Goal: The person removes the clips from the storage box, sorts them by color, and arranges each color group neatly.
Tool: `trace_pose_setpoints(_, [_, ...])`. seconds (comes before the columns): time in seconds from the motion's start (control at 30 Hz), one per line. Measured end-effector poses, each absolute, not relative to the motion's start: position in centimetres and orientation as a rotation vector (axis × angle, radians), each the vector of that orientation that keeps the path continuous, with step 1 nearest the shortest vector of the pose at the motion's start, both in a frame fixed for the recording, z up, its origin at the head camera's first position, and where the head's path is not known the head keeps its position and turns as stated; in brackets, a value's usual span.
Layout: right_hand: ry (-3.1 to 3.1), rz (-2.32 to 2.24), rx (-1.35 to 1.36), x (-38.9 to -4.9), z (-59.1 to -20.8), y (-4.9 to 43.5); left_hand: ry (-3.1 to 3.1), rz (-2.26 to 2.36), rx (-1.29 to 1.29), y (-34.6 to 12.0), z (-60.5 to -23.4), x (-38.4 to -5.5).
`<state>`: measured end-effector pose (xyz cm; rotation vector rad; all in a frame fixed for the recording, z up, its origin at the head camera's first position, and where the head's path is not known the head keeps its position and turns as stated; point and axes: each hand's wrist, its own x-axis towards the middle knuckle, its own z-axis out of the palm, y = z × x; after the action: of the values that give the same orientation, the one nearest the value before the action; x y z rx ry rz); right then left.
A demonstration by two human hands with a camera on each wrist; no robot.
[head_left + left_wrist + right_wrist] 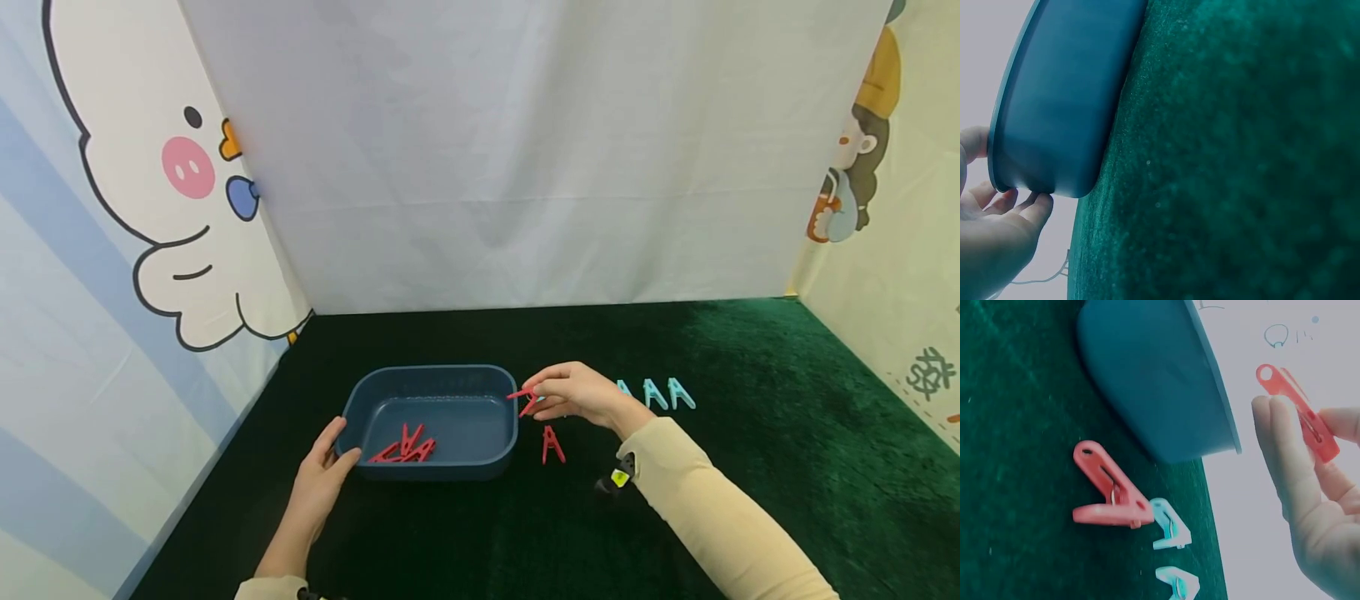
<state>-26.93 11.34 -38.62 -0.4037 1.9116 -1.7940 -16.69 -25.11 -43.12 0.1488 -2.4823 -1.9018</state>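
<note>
In the head view, my right hand [581, 393] pinches a red clothespin [531, 398] between thumb and fingers, just beyond the right rim of a blue plastic basin [450, 471]. The right wrist view shows that clothespin [1300, 412] in the fingertips, above the basin's rim height. My left hand [318, 479] holds the basin's near left corner; in the left wrist view its thumb and fingers [1038, 212] lie against the rim and outer wall. Inside the basin lie several red clothespins [408, 448]. Another red clothespin [552, 446] rests on the green cloth, right of the basin.
Light blue clothespins [667, 393] stand in a row on the cloth beyond my right forearm, partly hidden by the hand. Dark green cloth [465, 542] covers the table. A white curtain [540, 167] closes off the back, with printed panels at both sides.
</note>
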Motion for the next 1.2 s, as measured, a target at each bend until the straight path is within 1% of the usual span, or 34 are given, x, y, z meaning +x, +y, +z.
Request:
trace_pose_setpoints(0.6, [1.969, -1.747, -0.328, -27.6, -39.8, 14.8, -2.484, -1.885, 0.118, -25.1, -43.2, -16.6])
trace_pose_setpoints(0.77, [2.036, -1.698, -0.332, -27.6, -40.2, 15.4, -2.487, -1.886, 0.111, -25.2, -43.3, -16.5])
trace_pose_setpoints(1.2, [2.190, -1.577, -0.208, -27.2, -41.3, 16.3, -2.483, -1.876, 0.129, -25.0, -43.2, -16.6])
